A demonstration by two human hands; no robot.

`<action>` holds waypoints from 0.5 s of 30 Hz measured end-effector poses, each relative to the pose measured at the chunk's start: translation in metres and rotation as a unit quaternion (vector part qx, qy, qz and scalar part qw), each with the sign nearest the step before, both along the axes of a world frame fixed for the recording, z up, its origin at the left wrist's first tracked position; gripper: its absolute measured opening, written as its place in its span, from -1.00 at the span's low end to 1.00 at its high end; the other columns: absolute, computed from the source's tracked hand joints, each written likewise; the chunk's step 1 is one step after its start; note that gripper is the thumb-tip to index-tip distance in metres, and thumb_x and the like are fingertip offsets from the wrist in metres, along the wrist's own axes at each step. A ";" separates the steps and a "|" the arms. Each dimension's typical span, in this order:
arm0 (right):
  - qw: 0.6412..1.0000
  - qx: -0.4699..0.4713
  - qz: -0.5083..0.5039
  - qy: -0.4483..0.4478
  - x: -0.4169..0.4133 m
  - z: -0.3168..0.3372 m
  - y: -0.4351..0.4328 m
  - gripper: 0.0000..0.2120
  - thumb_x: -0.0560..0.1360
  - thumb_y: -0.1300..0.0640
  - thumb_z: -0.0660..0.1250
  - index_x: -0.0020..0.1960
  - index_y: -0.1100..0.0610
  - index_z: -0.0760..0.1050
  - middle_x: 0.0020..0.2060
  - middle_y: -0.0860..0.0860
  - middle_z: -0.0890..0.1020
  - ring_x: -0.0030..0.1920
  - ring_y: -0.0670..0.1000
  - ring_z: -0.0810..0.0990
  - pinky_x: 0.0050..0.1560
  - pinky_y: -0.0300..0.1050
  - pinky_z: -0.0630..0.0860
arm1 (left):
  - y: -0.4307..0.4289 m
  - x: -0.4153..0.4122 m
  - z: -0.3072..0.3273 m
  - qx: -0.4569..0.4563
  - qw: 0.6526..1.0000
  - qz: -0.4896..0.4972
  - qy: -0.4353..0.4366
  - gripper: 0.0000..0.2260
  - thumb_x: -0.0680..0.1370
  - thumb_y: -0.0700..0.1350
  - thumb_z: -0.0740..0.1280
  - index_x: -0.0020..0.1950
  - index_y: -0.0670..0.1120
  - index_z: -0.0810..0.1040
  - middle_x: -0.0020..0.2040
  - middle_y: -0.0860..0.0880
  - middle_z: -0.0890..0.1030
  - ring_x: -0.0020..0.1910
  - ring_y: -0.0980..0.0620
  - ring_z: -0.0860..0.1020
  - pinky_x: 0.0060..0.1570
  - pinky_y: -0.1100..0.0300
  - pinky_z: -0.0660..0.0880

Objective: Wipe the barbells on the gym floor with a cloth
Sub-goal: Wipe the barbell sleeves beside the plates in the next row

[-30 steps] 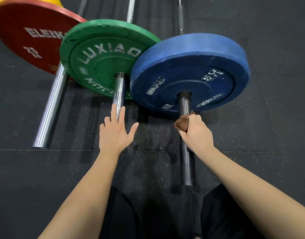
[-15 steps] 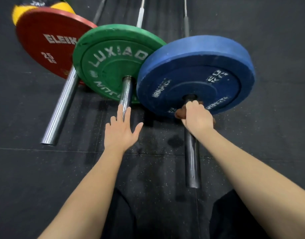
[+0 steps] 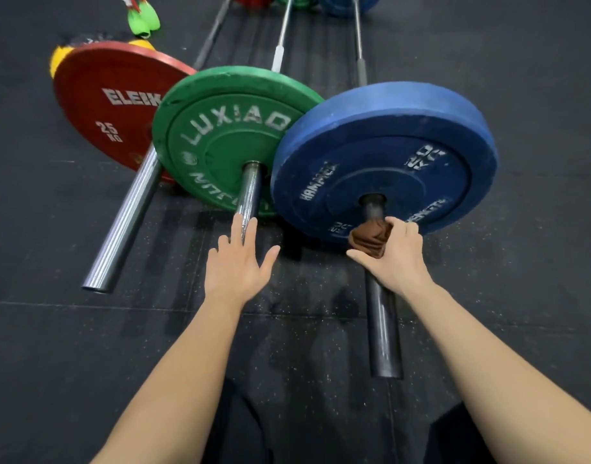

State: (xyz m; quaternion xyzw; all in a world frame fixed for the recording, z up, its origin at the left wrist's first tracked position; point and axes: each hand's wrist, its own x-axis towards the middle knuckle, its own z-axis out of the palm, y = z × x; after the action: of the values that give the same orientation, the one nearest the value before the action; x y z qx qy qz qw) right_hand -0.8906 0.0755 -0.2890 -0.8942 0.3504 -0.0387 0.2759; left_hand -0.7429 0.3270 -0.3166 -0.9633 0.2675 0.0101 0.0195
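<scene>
Three barbells lie side by side on the black gym floor. The right one carries a blue plate (image 3: 384,155) and has a dark sleeve (image 3: 382,329) pointing toward me. My right hand (image 3: 397,256) grips a brown cloth (image 3: 367,237) wrapped around that sleeve, just in front of the blue plate. The middle barbell has a green plate (image 3: 227,135) and a chrome sleeve (image 3: 248,195). My left hand (image 3: 238,262) rests with spread, straight fingers on the end of this sleeve. The left barbell bears a red plate (image 3: 110,105).
The left barbell's chrome sleeve (image 3: 123,226) angles toward the lower left. A green and red object (image 3: 138,16) lies on the floor at the top left. More plates (image 3: 347,3) sit at the bars' far ends. My dark-clad knees (image 3: 454,437) fill the bottom edge.
My right hand with the cloth slid up the dark sleeve to the blue plate, then back a little toward me. The view rose and shows more of the far floor. My left hand stayed put.
</scene>
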 end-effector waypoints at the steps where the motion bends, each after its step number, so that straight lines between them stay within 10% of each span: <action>1: 1.000 0.014 -0.004 0.000 -0.003 0.000 0.001 -0.07 0.36 -0.27 0.54 0.51 0.18 0.26 0.31 0.19 0.34 0.34 0.22 0.33 0.41 0.08 0.30 | 0.001 0.000 0.000 -0.002 1.000 0.000 0.002 -0.29 0.64 0.37 -0.13 0.67 -0.03 0.04 0.68 -0.12 -0.02 0.20 -0.20 0.47 0.06 -0.08 0.49; 8: 0.999 -0.019 -0.013 0.046 -0.043 0.004 0.034 -0.48 0.55 -0.31 0.27 0.15 0.12 0.29 0.00 0.09 0.40 -0.01 0.31 0.59 -0.11 0.07 0.45 | 0.003 -0.003 0.005 -0.021 1.000 0.004 0.011 -0.30 0.65 0.36 -0.13 0.66 -0.04 0.08 0.68 -0.11 0.01 0.20 -0.19 0.47 0.05 -0.08 0.50; 15: 0.985 -0.115 0.047 0.119 -0.060 0.011 0.049 -0.52 0.57 -0.30 0.24 0.20 0.06 0.24 0.01 0.03 0.35 -0.17 0.16 0.57 -0.30 -0.05 0.35 | -0.002 -0.006 0.003 -0.018 1.000 0.007 0.007 -0.32 0.65 0.35 -0.10 0.65 -0.04 0.12 0.68 -0.12 0.03 0.18 -0.19 0.47 0.03 -0.06 0.49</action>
State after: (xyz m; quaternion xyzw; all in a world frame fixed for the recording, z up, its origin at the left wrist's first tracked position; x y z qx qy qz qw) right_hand -0.9502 0.1243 -0.2781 -0.9335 0.3319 0.0409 0.1293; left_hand -0.7493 0.3255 -0.3138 -0.9654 0.2606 0.0123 0.0001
